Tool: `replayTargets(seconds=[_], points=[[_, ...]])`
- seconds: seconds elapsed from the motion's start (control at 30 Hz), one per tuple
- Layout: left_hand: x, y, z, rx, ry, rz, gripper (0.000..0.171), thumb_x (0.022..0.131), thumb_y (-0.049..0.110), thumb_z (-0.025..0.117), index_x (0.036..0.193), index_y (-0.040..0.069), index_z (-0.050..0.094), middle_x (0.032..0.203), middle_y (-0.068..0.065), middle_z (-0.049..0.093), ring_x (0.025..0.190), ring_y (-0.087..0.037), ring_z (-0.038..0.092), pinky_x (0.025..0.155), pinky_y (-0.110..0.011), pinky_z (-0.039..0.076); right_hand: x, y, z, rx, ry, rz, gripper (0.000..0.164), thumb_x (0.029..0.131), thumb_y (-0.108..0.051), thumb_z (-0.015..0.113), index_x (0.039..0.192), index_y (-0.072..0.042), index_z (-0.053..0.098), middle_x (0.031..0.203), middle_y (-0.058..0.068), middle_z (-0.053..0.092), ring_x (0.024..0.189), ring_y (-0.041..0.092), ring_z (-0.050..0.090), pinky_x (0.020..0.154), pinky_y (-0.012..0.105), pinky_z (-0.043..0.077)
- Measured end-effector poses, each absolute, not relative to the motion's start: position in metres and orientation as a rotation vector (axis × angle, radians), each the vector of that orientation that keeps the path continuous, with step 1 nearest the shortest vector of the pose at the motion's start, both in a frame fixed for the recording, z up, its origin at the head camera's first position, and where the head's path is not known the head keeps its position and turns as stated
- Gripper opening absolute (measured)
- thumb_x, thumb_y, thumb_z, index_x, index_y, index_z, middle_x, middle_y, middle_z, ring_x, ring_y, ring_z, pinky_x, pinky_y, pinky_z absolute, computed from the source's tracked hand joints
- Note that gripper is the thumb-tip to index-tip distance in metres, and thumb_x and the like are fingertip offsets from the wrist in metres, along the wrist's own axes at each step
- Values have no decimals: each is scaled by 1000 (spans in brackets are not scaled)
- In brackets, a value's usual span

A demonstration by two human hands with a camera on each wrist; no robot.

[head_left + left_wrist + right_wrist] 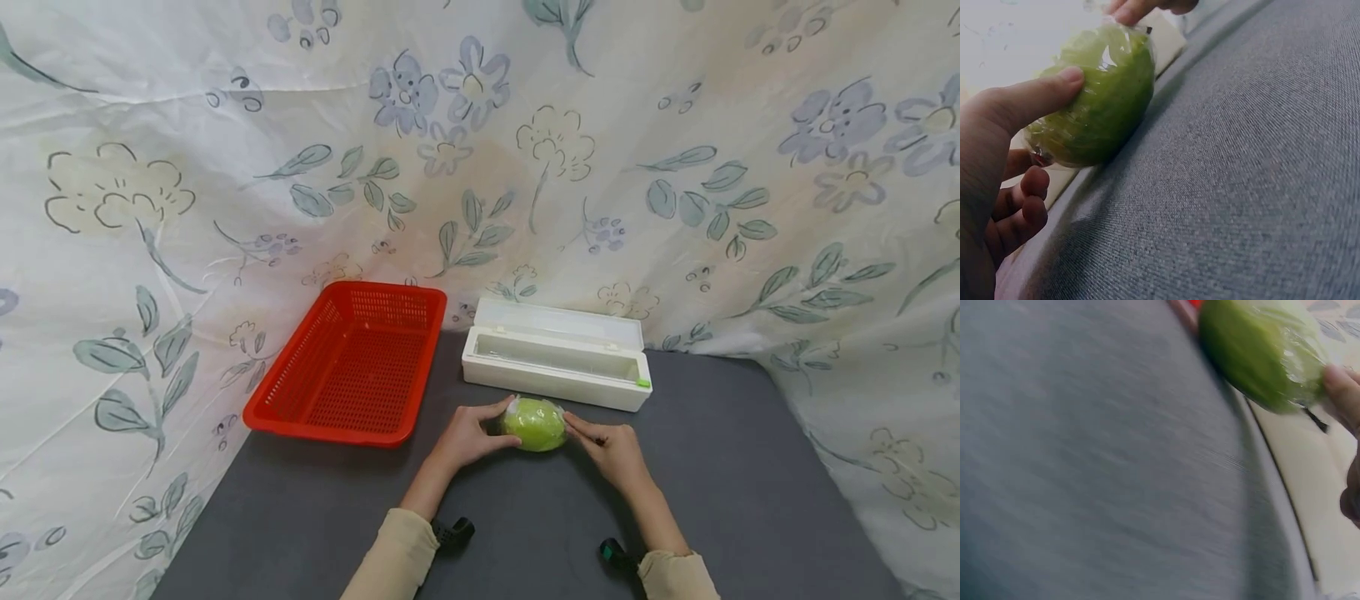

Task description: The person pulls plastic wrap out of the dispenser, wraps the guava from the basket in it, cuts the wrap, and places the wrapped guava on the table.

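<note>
A rounded green fruit (534,424), wrapped in clear plastic film, is held between my hands over the grey table. A dark stem (1315,419) juts from its right end in the right wrist view. My left hand (468,435) grips the left end, its thumb (1054,94) lying across the wrapped side and other fingers curled below. At the other end my right hand (611,450) pinches the film (1317,381) near the stem. Part of the fruit lies outside the right wrist view.
Behind the fruit stands a long white box (555,382), its lid (558,323) raised, with a green piece (643,383) at its right corner. A red plastic basket (405,417) sits at the left on the grey table (525,525). Flowered cloth (450,208) hangs behind and at the sides.
</note>
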State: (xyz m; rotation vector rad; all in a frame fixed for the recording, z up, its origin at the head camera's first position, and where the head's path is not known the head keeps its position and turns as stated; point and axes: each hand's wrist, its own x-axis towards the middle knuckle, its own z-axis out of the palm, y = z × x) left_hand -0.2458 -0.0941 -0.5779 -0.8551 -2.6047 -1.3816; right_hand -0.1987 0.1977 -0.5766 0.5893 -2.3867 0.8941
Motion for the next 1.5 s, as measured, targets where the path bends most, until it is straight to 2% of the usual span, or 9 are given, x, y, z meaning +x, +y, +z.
replayTargets(seconds=[0.17,0.4,0.6,0.7,0.83,0.97,1.07,1.27,1.5], points=[[-245,-93,-578,-844,-2567,-1361,73,82,39,93,147,19,65,126,-9,77,60,1,56,67,-22,50,-192,182,-579,586,-2304,648,43,81,5,86,122,-7,80,109,13,80,41,-6,27,42,17,28],[-246,-93,-574,-853,-2574,-1309,75,83,39,93,148,15,63,132,-10,73,43,0,35,57,-21,44,-190,177,-575,629,-2335,667,39,84,3,83,123,-2,79,118,15,78,46,-12,18,43,15,25],[-244,-95,-575,-851,-2588,-1296,76,84,39,92,152,21,61,100,-12,80,42,1,37,53,-20,42,-198,184,-573,486,-2371,1091,40,93,-5,81,132,-6,75,51,5,61,39,-13,21,37,19,27],[-242,-95,-576,-874,-2564,-1296,74,85,37,91,152,24,61,92,-10,79,44,-3,43,55,-22,46,-201,184,-573,524,-2436,1155,43,98,-5,75,140,-5,69,69,13,73,38,-11,23,38,20,31],[-242,-93,-575,-944,-2525,-1254,70,86,36,90,150,24,63,133,-5,74,77,-11,72,78,-29,59,-203,182,-571,635,-2496,1115,37,100,-1,70,137,-6,72,136,17,70,44,-7,27,47,22,37],[-243,-94,-574,-978,-2544,-1228,69,87,38,90,150,28,64,138,-1,72,85,-12,74,79,-29,60,-203,182,-566,710,-2528,1065,43,98,1,71,140,-8,70,141,14,68,45,-6,28,47,22,37],[-243,-97,-574,-986,-2599,-1266,74,85,39,92,152,31,61,143,-4,69,59,-6,60,63,-23,53,-201,185,-563,747,-2557,1019,52,93,-2,78,144,-9,67,144,18,66,44,-7,28,46,21,37],[-241,-101,-575,-1032,-2643,-1303,85,83,29,95,157,31,54,158,-11,50,66,-1,57,66,-21,53,-197,189,-563,661,-2610,982,82,82,-15,93,154,-4,55,97,16,78,41,-7,27,43,22,35],[-241,-98,-576,-1041,-2604,-1258,83,83,15,93,156,29,56,146,-4,52,70,-2,54,67,-21,52,-196,189,-564,515,-2707,922,72,77,-17,96,144,-16,67,50,-15,38,43,2,33,47,24,31]])
